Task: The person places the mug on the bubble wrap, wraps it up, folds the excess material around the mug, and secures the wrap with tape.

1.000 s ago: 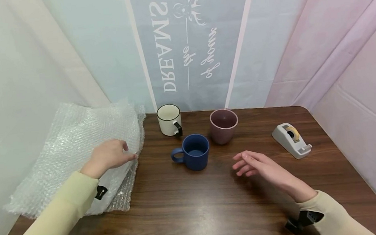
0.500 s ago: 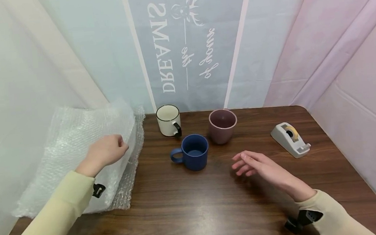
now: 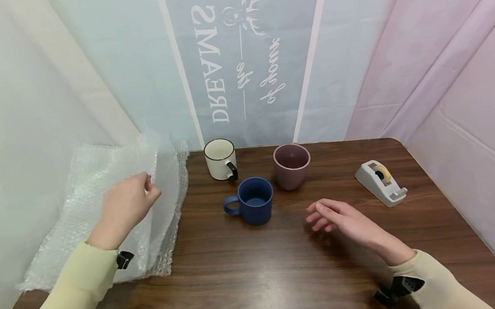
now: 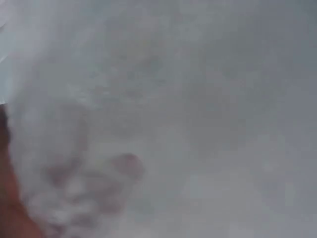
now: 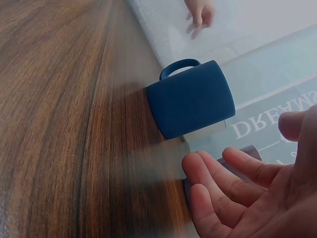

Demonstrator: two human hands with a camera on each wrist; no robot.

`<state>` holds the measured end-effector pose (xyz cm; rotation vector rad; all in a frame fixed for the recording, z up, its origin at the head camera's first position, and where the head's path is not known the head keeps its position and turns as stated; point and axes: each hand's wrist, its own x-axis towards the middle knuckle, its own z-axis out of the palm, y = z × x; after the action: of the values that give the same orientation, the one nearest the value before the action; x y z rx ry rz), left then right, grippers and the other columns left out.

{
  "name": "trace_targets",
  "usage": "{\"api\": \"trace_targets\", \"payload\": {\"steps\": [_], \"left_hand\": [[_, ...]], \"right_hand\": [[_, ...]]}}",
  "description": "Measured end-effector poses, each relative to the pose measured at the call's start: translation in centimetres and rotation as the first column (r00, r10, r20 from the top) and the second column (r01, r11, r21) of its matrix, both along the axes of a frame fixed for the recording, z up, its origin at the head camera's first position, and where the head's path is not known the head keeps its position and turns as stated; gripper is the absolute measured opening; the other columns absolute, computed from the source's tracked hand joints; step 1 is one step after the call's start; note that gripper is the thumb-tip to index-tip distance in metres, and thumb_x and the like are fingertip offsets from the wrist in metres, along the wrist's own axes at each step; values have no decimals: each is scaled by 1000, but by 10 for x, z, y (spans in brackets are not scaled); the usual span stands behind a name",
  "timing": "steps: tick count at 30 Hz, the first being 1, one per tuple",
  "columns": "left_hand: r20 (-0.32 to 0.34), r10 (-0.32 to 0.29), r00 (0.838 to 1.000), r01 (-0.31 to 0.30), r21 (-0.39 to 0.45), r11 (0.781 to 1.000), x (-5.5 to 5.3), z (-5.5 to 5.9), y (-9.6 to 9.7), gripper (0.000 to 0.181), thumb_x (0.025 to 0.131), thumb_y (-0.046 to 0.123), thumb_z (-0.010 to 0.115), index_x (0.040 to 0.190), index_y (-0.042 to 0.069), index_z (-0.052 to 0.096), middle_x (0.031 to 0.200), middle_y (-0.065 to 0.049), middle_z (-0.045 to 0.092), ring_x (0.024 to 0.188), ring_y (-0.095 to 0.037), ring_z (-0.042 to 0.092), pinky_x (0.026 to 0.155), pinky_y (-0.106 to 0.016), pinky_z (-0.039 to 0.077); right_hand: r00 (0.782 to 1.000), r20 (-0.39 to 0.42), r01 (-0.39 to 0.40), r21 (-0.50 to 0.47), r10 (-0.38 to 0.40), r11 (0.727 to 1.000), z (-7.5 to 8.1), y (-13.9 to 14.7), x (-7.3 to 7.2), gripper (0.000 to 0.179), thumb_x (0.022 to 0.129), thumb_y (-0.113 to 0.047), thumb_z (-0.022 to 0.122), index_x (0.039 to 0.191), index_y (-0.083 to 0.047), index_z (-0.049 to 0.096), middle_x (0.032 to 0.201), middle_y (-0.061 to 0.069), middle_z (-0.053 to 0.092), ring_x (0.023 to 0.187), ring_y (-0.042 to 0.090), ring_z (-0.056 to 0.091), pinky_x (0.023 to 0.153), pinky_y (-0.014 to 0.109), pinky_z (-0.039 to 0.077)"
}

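In the head view my left hand (image 3: 124, 207) pinches the edge of a top sheet of bubble wrap (image 3: 93, 187) at the left of the table. That sheet is partly raised from the sheets under it. The left wrist view is filled by the blurred translucent sheet (image 4: 198, 124), with fingertips (image 4: 126, 168) showing faintly through it. My right hand (image 3: 346, 224) is held over the table with relaxed fingers and holds nothing. Nearest to it are a plum-coloured cup (image 3: 291, 175) and a blue mug (image 3: 256, 207), whose handle points left.
A white enamel mug (image 3: 221, 166) with a black rim and handle stands behind the blue mug. At the right is a white tape dispenser (image 3: 378, 185) with a yellowish roll. A printed cloth (image 3: 262, 65) hangs along the back edge of the wooden table (image 3: 258, 281).
My left hand has drawn back to the left, its fingers curling in, and the top bubble wrap sheet has lifted and folded with it. My right hand stays in place.
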<state>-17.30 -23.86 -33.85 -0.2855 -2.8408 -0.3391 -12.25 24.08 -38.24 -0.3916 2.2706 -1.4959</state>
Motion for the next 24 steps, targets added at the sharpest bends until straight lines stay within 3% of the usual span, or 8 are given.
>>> {"api": "trace_targets", "payload": {"steps": [3,6,9,12,15,20,24], "left_hand": [[-130,-33,991,35,12,999,3,-1,1,8,80,12,56,74,13,50,53,1,40,46,-15,34,37,-31,28],[-301,-96,949,103,8,995,3,-1,2,9,75,7,56,72,13,50,53,1,43,46,-13,30,36,-29,24],[-459,-150,876,170,2,985,2,-1,4,7,72,5,55,75,12,56,65,-5,62,45,-14,39,37,-27,25],[-560,-197,805,227,-16,974,3,0,7,7,73,7,54,75,11,59,93,-10,75,52,-23,58,37,-26,26],[-620,-250,744,278,-54,959,6,3,12,6,76,9,51,73,11,56,108,-13,73,62,-29,66,38,-26,27],[-686,-332,648,356,-113,928,15,9,29,13,80,12,47,70,9,54,107,-12,74,66,-32,67,37,-24,25],[-714,-421,559,446,-170,879,26,15,49,16,82,10,47,67,8,52,107,-12,74,67,-29,69,34,-22,28]], "right_hand": [[1000,-6,5,8,-5,1000,0,0,0,48,110,-32,37,131,8,52,119,25,65,101,30,67,81,41,55],[1000,-10,6,8,-6,1000,-1,1,1,48,110,-31,37,131,9,52,119,25,65,101,31,67,81,41,56],[1000,-11,5,6,-5,1000,-1,1,0,48,110,-32,37,130,9,52,119,25,65,101,31,67,81,41,56],[1000,-5,4,1,-4,1000,-1,1,0,48,110,-32,37,131,9,52,119,25,64,101,32,67,81,42,56],[1000,-3,3,-3,-3,1000,-1,1,0,48,110,-31,36,131,9,52,119,26,64,101,32,67,81,42,56],[1000,-11,0,-8,0,1000,-2,2,1,48,110,-31,36,130,10,52,119,26,64,101,33,66,80,42,56],[1000,-17,1,-15,-1,1000,-1,2,0,48,110,-30,36,129,10,52,118,27,64,101,36,66,80,42,56]]}}
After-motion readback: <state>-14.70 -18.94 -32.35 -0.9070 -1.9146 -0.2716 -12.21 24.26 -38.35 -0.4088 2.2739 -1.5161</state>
